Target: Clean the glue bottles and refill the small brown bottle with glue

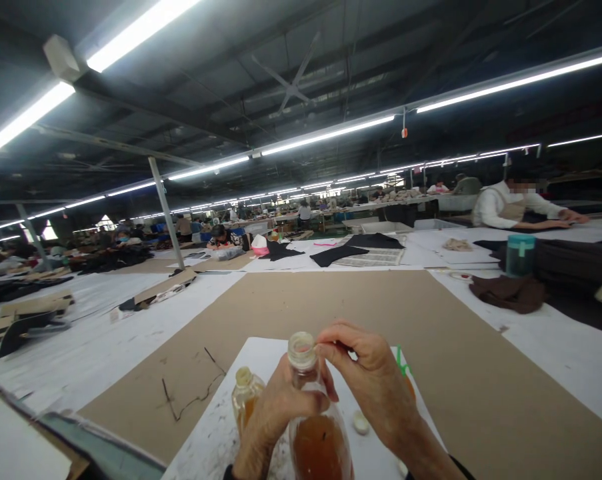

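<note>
My left hand (275, 413) is wrapped round the neck of a clear bottle (322, 445) of amber-brown liquid. The bottle stands uncapped, its open mouth facing up. At the rim of that mouth, the thumb and fingertips of my right hand (373, 377) are pinched together; whatever they hold is too small to make out. A smaller bottle (247, 397), also with amber liquid, stands beside my left hand and is partly covered by it. Below my right hand a pale cap (361, 422) lies on a white sheet (205, 433). Behind that hand a green strip (399, 360) and something orange show partly.
Brown paper (381, 300) covers the middle of the table. Bent dark wire or thread (178, 417) lies left. To the right are dark brown cloth (508, 293) and a teal-lidded jar (521, 253). Black fabric pieces (338, 257) lie farther back. A co-worker (505, 203) leans over a table at right.
</note>
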Action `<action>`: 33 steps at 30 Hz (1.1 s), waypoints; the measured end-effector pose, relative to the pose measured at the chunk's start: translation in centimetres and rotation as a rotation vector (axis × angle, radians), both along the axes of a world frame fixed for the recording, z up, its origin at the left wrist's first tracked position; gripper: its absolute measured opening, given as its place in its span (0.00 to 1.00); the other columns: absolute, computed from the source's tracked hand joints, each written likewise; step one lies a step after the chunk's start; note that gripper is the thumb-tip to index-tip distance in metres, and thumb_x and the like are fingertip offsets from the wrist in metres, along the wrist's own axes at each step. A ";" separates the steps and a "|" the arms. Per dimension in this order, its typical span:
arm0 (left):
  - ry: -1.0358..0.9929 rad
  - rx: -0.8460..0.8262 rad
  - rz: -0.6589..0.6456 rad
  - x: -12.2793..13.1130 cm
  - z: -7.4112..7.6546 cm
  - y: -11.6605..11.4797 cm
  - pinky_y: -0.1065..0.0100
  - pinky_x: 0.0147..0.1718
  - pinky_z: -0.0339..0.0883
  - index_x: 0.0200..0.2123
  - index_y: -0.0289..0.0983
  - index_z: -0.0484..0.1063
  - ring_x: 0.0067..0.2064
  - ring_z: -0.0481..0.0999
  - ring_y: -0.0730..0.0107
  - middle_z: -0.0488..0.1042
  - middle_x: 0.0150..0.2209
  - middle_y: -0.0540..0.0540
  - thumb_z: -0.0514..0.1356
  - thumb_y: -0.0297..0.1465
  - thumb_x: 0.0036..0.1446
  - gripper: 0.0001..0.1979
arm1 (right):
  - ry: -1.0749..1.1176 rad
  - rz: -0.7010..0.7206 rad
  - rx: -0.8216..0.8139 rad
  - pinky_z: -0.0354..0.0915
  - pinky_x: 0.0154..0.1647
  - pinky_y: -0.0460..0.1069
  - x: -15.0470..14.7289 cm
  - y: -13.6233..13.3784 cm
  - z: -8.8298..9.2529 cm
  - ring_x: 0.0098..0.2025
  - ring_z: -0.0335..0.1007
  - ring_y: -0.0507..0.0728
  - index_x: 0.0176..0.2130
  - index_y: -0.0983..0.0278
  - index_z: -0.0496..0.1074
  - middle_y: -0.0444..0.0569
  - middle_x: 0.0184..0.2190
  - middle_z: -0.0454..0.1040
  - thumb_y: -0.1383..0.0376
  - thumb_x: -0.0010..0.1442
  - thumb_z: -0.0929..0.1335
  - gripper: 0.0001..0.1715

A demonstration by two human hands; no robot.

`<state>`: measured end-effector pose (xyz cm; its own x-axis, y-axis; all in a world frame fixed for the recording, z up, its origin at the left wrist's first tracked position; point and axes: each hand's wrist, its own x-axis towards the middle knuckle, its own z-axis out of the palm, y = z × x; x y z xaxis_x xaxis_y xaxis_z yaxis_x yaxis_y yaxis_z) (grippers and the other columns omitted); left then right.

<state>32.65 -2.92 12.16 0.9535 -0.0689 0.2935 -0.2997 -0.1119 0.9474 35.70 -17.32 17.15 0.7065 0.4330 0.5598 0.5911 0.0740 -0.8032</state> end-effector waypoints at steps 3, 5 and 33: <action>0.033 0.075 0.029 0.0 0.0 0.1 0.67 0.32 0.62 0.20 0.35 0.71 0.27 0.66 0.68 0.68 0.21 0.50 0.55 0.20 0.31 0.09 | -0.059 -0.015 -0.069 0.59 0.25 0.43 0.0 0.0 0.2 0.27 0.66 0.51 0.23 0.62 0.70 0.42 0.23 0.67 0.71 0.56 0.64 0.11; 0.050 0.089 0.038 -0.2 0.1 0.4 0.68 0.32 0.62 0.20 0.34 0.71 0.28 0.67 0.68 0.69 0.22 0.49 0.55 0.20 0.31 0.08 | -0.119 -0.007 -0.099 0.58 0.27 0.44 0.0 0.0 0.2 0.26 0.65 0.51 0.22 0.63 0.68 0.41 0.22 0.65 0.72 0.58 0.63 0.14; 0.044 0.020 0.610 -1.9 1.1 -3.5 0.70 0.27 0.59 0.24 0.36 0.65 0.26 0.64 0.71 0.66 0.22 0.52 0.60 0.29 0.40 0.06 | 0.037 -0.009 0.230 0.61 0.26 0.43 0.8 -1.7 -1.9 0.26 0.64 0.49 0.36 0.59 0.78 0.42 0.27 0.72 0.66 0.54 0.70 0.07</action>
<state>30.77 -6.46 13.22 0.8339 0.4885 0.2570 -0.1362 -0.2691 0.9534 36.46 -19.05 15.27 0.7314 0.2902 0.6172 0.5634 0.2527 -0.7865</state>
